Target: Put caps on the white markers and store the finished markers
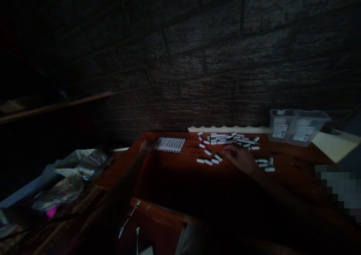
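Okay, looks like mid-handling of loose pieces, one at a time, right hand doing the work. White markers in a neat side-by-side row (170, 144) lie at the far left of the table (169, 178). Longer loose barrels (221, 142) are jumbled to the right of that, with short white pieces (208, 152), probably caps, scattered around and nearer.

Right hand (239, 158): just near of the jumble, fingers curled, thumb and index close together. Can't tell if anything's pinched. Left hand (148, 146): at the row's left end; too dark to judge finger spread, contact or grip.

My read: next move calls for a light fingertip pinch on the right, no knocking neighbours, row left square.

Text: two clear bins (321, 124), far right, each carry a white label (279, 131) with dark print. Not legible. Row barrels have dark lettering, also unreadable. No brand I can make out.
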The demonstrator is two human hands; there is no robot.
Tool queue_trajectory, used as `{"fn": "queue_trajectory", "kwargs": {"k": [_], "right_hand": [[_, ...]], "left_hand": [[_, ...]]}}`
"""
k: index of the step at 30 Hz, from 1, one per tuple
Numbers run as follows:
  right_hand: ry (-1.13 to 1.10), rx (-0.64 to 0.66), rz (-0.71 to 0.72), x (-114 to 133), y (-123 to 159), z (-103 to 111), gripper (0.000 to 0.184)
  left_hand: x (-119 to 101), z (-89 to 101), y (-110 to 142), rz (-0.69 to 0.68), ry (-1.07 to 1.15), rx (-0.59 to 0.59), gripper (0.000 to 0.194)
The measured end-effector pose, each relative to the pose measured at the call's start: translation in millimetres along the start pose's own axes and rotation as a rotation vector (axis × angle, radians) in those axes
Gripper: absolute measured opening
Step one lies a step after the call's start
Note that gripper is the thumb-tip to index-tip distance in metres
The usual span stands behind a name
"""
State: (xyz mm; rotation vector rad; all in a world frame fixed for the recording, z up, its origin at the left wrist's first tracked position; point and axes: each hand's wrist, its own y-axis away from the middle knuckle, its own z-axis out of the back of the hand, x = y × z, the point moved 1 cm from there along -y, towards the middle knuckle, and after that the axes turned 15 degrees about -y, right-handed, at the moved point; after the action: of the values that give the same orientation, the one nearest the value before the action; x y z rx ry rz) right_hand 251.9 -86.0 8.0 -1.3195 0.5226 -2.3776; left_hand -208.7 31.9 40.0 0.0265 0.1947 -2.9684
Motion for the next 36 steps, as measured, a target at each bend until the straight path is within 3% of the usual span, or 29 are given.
{"fn": "queue_trajectory", "kwargs": {"k": [3, 5, 7, 11, 14, 17, 21, 27, 32, 36], "right_hand": [[0.007, -0.009, 0.001, -2, -1, 0, 0.026], [0.016, -0.033, -0.001, -3, -2, 1, 0.026], [0.034, -0.076, -0.009, -5, -4, 3, 0.025], [0.067, -0.223, -0.061, -7, -5, 14, 0.027], [0.051, -0.322, -0.100, -8, -5, 23, 0.028], [0.025, -0.394, -0.134, -10, -4, 31, 0.028], [0.005, -0.491, -0.181, -13, -6, 39, 0.029], [-0.037, -0.515, -0.213, -16, -8, 42, 0.031], [-0.046, -0.509, -0.229, -15, -7, 42, 0.031], [-0.069, -0.529, -0.213, -14, -7, 44, 0.031]], "left_hand": [[-13, 10.3, 9, 0.033, -0.021, -0.026, 0.027], [-37, 16.3, 15, -0.009, -0.006, -0.089, 0.027], [-78, 20.3, 22, -0.122, 0.035, -0.147, 0.031], [-189, 23.9, 45, -0.421, 0.132, -0.218, 0.035], [-266, 21.5, 65, -0.784, 0.102, -0.160, 0.031], [-311, 12.8, 78, -0.837, 0.048, -0.095, 0.022], [-331, -1.5, 81, -0.823, 0.054, -0.066, 0.023], [-328, -8.6, 82, -0.813, 0.084, -0.054, 0.033], [-323, -5.3, 81, -0.815, 0.173, -0.035, 0.030], [-313, 9.7, 73, -0.807, 0.319, -0.039, 0.030]]}}
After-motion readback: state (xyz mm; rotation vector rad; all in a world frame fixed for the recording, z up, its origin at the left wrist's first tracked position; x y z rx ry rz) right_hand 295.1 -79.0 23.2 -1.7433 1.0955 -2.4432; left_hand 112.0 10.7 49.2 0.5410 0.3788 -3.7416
